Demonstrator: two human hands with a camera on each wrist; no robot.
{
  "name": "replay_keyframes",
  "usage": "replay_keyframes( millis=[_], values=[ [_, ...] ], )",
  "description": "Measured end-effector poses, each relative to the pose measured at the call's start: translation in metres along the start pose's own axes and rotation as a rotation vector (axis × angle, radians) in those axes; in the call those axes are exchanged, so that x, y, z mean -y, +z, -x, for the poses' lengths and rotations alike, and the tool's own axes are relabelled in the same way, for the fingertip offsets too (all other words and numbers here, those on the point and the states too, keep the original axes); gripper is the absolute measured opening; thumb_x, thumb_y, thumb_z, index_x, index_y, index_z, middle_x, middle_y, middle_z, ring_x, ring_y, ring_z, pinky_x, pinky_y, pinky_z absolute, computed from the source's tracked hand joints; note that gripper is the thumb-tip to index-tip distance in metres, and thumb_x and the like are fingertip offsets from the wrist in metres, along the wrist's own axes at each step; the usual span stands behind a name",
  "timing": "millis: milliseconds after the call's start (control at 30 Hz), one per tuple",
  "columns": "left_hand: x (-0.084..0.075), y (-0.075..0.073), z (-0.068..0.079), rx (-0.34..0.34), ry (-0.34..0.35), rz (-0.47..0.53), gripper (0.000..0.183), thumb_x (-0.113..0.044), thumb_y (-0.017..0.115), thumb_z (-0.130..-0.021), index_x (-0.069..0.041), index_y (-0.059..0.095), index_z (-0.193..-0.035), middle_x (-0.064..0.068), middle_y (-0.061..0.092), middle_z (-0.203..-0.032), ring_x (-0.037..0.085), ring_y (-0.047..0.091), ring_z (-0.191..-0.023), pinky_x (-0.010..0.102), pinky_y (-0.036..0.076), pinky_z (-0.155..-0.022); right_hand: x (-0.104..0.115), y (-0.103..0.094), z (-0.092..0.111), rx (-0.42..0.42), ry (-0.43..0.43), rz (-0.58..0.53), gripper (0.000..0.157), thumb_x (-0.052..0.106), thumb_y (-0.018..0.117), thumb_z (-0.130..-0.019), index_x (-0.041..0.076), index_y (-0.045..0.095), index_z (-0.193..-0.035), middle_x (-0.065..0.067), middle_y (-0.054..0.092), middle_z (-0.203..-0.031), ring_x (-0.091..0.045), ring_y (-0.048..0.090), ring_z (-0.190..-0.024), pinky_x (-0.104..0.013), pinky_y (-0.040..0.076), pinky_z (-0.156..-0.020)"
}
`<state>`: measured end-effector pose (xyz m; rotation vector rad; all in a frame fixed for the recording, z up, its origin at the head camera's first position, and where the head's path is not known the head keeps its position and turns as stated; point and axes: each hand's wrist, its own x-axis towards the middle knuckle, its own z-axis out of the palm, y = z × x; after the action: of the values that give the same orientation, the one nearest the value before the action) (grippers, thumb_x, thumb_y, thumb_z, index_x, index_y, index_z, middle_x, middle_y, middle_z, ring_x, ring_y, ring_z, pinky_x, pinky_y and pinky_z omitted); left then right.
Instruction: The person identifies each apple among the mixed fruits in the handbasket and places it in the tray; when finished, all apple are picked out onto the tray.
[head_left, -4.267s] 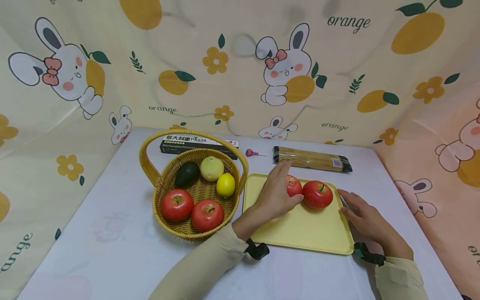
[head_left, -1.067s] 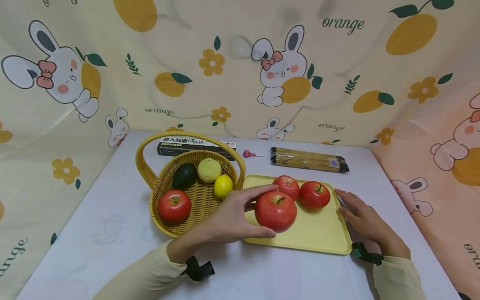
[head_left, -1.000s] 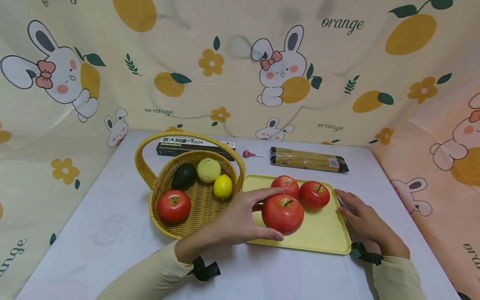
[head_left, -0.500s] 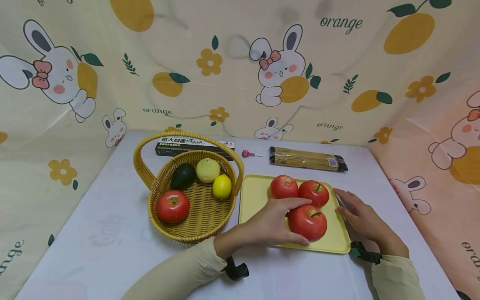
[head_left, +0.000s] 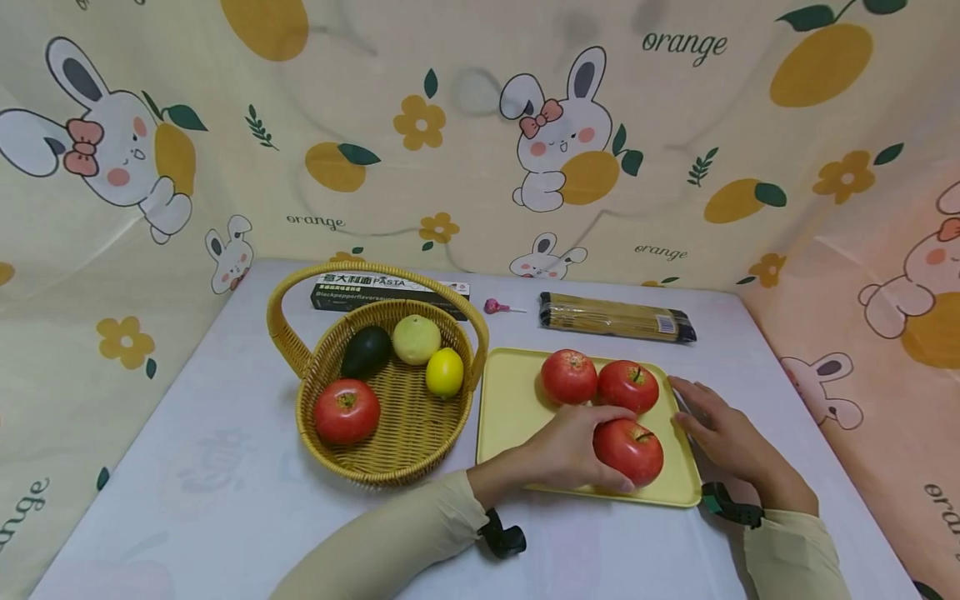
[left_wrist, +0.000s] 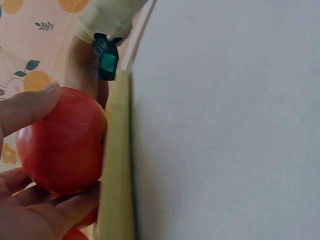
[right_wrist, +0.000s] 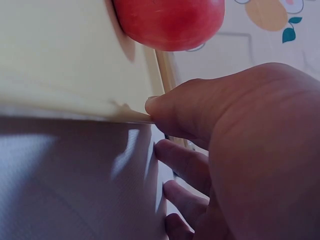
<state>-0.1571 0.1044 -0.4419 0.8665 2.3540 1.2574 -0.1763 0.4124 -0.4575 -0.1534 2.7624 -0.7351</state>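
Note:
My left hand point(head_left: 566, 450) grips a red apple point(head_left: 630, 452) low over the front right part of the yellow tray point(head_left: 510, 425). In the left wrist view, the thumb lies on one side of this apple point(left_wrist: 65, 145) and the fingers curl under the other. Two more apples, one on the left point(head_left: 568, 377) and one on the right point(head_left: 628, 386), sit side by side at the back of the tray. My right hand point(head_left: 727, 433) rests along the tray's right edge, fingers extended. The right wrist view has its thumb point(right_wrist: 175, 107) touching the rim, with the other fingers outside it.
Left of the tray stands a wicker basket point(head_left: 393, 475) with a tall handle. It holds a red apple point(head_left: 347, 412), an avocado point(head_left: 367, 352), a pale green round fruit point(head_left: 417, 339) and a lemon point(head_left: 445, 372). Behind are a pasta box point(head_left: 390, 293), a lollipop point(head_left: 497, 307) and packaged noodles point(head_left: 615, 317).
An apple was taken from the basket by the left hand and carried right, over the tray; in the last half second it shifted slightly further right and forward. The right hand stayed at the tray's edge.

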Motion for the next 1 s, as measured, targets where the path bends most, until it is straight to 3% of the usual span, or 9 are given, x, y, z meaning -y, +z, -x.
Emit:
replay_keyframes(
  millis=[167, 400, 633, 833, 1000],
  values=[
    [0.002, 0.007, -0.005, 0.004, 0.016, -0.033, 0.082, -0.034, 0.099, -0.081, -0.024, 0.061, -0.154, -0.011, 0.068, -0.137, 0.002, 0.056, -0.126, 0.019, 0.054, -0.099, -0.001, 0.000, 0.001, -0.003, -0.012, 0.000, 0.073, 0.041, 0.059, -0.113, 0.014, 0.028, -0.174, -0.035, 0.027, -0.174, -0.065, 0.016, -0.159, -0.091, 0.029, -0.109],
    [-0.003, 0.011, -0.007, 0.009, 0.125, -0.264, 0.085, -0.036, 0.096, -0.085, -0.016, 0.054, -0.156, -0.007, 0.067, -0.148, 0.004, 0.059, -0.132, 0.017, 0.050, -0.109, -0.002, 0.000, 0.001, -0.005, -0.008, -0.011, 0.073, 0.040, 0.059, -0.113, 0.015, 0.028, -0.174, -0.035, 0.026, -0.174, -0.065, 0.014, -0.160, -0.091, 0.028, -0.109],
    [-0.012, 0.011, 0.000, 0.004, 0.093, -0.361, 0.091, -0.040, 0.093, -0.089, -0.016, 0.047, -0.164, -0.004, 0.059, -0.158, 0.010, 0.057, -0.142, 0.023, 0.049, -0.116, -0.002, -0.001, 0.000, 0.000, 0.008, -0.010, 0.074, 0.042, 0.059, -0.113, 0.015, 0.027, -0.174, -0.036, 0.024, -0.174, -0.066, 0.014, -0.160, -0.091, 0.028, -0.109],
    [-0.014, -0.005, 0.016, -0.018, 0.139, -0.313, 0.086, -0.042, 0.094, -0.087, -0.017, 0.055, -0.159, -0.007, 0.064, -0.154, 0.005, 0.060, -0.138, 0.018, 0.050, -0.114, -0.003, -0.001, 0.000, 0.020, 0.008, -0.031, 0.077, 0.045, 0.060, -0.112, 0.016, 0.026, -0.175, -0.037, 0.022, -0.174, -0.067, 0.014, -0.158, -0.091, 0.029, -0.108],
    [-0.010, -0.033, 0.043, 0.025, 0.155, -0.051, 0.081, -0.037, 0.096, -0.086, -0.019, 0.060, -0.157, -0.008, 0.067, -0.152, 0.007, 0.066, -0.134, 0.017, 0.053, -0.110, -0.003, -0.001, -0.001, 0.015, -0.006, -0.025, 0.076, 0.043, 0.060, -0.112, 0.014, 0.027, -0.174, -0.037, 0.023, -0.174, -0.067, 0.014, -0.158, -0.091, 0.029, -0.108]
  ],
)
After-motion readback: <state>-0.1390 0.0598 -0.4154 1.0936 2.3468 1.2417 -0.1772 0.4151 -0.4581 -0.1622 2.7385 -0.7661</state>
